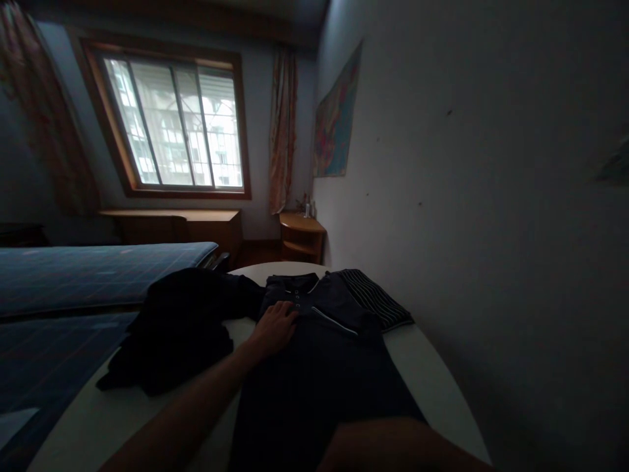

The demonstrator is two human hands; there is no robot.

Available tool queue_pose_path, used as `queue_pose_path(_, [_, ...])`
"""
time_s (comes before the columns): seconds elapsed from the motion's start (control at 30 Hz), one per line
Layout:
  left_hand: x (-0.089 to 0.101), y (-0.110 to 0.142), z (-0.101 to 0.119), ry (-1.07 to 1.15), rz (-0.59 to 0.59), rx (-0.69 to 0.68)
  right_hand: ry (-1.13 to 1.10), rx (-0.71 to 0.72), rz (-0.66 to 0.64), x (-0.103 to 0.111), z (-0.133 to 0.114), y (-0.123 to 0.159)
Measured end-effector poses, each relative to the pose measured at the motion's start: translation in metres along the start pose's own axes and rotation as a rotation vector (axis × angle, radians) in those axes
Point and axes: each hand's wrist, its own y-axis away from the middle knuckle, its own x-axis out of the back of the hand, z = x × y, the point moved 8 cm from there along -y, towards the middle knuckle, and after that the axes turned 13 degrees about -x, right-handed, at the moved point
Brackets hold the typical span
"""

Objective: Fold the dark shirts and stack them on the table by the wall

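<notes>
In the head view, your left hand (278,326) lies on the upper front of a dark shirt (319,380), fingers close together and slightly bent beside the small round buttons (297,298); you cannot tell from here whether they pinch any cloth. Your right hand (376,446) is low in the view over the lower part of the shirt, blurred and partly cut off, so its grip and any contact are impossible to tell. The shirt is spread on the desk (442,387), a pale, smooth top with a rounded edge, its collar (299,283) pointing away from you. The cloth looks soft and matt, with thin pale trim at the collar and a slanting pale line (335,321) on its right side. At the upper right sits fabric with narrow light stripes (376,298) — flat, with a straight pale edge. To the left, a black garment (181,321) lies in a loose, uneven heap, its upper end against the shirt's left side. Beyond the desk's left edge is a checked blue mattress (98,272); farther back, you have a wood-framed window (177,124) and a curved wooden corner shelf (302,223).
</notes>
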Motion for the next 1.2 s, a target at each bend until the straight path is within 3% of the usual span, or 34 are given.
queue_pose_path(0.07, [-0.012, 0.004, 0.0, 0.033, 0.02, 0.014, -0.043, -0.134, 0.17, 0.035, 0.022, -0.002])
queue_pose_path(0.17, [-0.032, 0.008, -0.002, 0.098, -0.034, 0.065, 0.037, -0.45, 0.772, 0.115, 0.067, 0.02])
queue_pose_path(0.23, [-0.036, 0.007, -0.001, 0.117, -0.055, 0.08, 0.182, -0.694, 1.035, 0.151, 0.094, 0.043])
queue_pose_path(0.27, [-0.035, 0.006, 0.001, 0.115, -0.058, 0.081, 0.234, -0.8, 1.091, 0.163, 0.106, 0.051])
queue_pose_path(0.33, [-0.03, 0.002, 0.007, 0.109, -0.063, 0.067, 0.305, -0.947, 1.106, 0.175, 0.126, 0.06])
queue_pose_path(0.43, [-0.022, -0.01, 0.021, 0.132, -0.06, 0.019, 0.35, -1.033, 1.049, 0.177, 0.145, 0.06])
queue_pose_path(0.63, [-0.009, -0.05, 0.045, 0.205, 0.049, -0.008, 0.327, -1.016, 1.015, 0.17, 0.149, 0.048])
queue_pose_path(0.83, [-0.013, -0.098, 0.046, 0.221, 0.063, 0.011, 0.302, -1.063, 1.024, 0.165, 0.157, 0.049])
queue_pose_path(0.93, [-0.021, -0.116, 0.043, 0.224, 0.069, 0.032, 0.247, -0.968, 1.047, 0.164, 0.16, 0.046])
queue_pose_path(1.2, [-0.033, -0.155, 0.034, 0.217, 0.078, 0.054, 0.132, -0.669, 1.089, 0.151, 0.136, 0.029])
